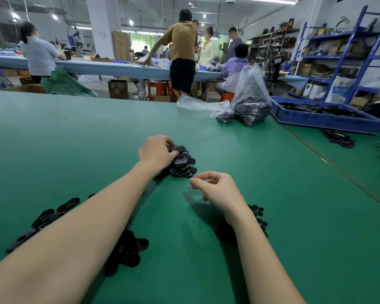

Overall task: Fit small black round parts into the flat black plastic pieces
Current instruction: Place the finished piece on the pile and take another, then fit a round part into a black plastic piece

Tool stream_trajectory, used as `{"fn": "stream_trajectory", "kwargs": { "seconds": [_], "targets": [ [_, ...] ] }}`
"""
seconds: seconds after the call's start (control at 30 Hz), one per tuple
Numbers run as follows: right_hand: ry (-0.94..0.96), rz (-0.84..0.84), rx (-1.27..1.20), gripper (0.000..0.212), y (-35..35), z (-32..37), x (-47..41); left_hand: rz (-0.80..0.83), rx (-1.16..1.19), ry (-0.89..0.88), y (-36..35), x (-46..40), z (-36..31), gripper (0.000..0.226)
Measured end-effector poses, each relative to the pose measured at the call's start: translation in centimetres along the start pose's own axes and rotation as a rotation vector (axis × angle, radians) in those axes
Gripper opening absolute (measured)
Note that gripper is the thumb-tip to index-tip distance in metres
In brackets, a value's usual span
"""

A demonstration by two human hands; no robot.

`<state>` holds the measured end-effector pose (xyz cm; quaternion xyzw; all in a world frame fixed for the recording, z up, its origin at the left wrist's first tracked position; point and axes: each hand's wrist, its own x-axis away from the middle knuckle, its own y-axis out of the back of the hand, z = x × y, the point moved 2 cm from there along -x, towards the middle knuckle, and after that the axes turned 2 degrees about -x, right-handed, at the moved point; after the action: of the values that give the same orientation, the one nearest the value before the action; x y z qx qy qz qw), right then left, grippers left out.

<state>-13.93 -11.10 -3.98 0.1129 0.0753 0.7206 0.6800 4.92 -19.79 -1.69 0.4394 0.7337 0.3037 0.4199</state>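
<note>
You sit at a wide green table [272, 205] in a busy workshop, with other people at a long blue-topped bench [110, 68] behind it and blue shelving [349, 55] along the right wall. At the far right of your table stand two clear plastic bags [251, 106] of dark parts and a blue tray [325, 119] filled with more black pieces.

Your left hand [157, 153] reaches forward onto a heap of flat black pieces [182, 163] near the middle of the table, its fingers curled over the top of the heap and gripping it. Your right hand [215, 189] hovers just beside the near edge of that heap, thumb and forefinger drawn together; whether they pinch anything is too small to tell.

More flat pieces [46, 218] lie loose under and to the left of your left forearm, with another dark cluster [125, 253] close to you. The small round parts [259, 216] sit in a little scatter beside your right wrist.
</note>
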Motion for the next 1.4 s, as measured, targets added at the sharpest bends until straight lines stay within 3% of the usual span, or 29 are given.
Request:
{"fn": "stream_trajectory", "kwargs": {
  "seconds": [0.1, 0.23, 0.33, 0.57, 0.8, 0.93, 1.17, 1.3, 1.4],
  "targets": [
    [0.010, 0.017, 0.012, 0.008, -0.2, 0.0, 0.0, -0.025, 0.067, 0.001, 0.6, 0.8, 0.3, 0.033],
    [0.028, 0.051, 0.086, 0.008, -0.5, -0.1, -0.1, -0.019, 0.347, 0.057, 1.9, 3.5, 2.0, 0.015],
    [0.043, 0.078, 0.145, 0.009, -1.0, -0.1, -0.1, 0.030, 0.404, 0.061, 2.8, 5.9, 3.4, 0.020],
    [0.077, 0.099, 0.276, 0.009, -1.5, -0.1, -0.1, 0.200, 0.084, -0.037, 5.2, 7.1, 4.7, 0.019],
    [0.083, 0.105, 0.315, 0.009, -1.4, 0.1, 0.0, 0.343, -0.041, 0.033, 5.6, 7.6, 5.4, 0.015],
    [0.090, 0.126, 0.327, 0.008, -1.4, 0.1, 0.3, 0.331, -0.042, 0.060, 5.6, 7.9, 5.3, 0.016],
    [0.085, 0.117, 0.310, 0.008, -1.2, 0.2, 0.4, 0.237, -0.136, -0.055, 6.0, 8.4, 3.5, 0.020],
    [0.081, 0.108, 0.225, 0.006, -1.3, 0.4, 0.5, 0.194, 0.207, -0.048, 5.6, 8.4, 2.1, 0.022],
    [0.063, 0.137, 0.060, 0.010, -1.2, 1.0, 0.8, 0.306, 0.619, 0.067, 4.8, 8.9, 1.1, 0.018]
  ]
}}
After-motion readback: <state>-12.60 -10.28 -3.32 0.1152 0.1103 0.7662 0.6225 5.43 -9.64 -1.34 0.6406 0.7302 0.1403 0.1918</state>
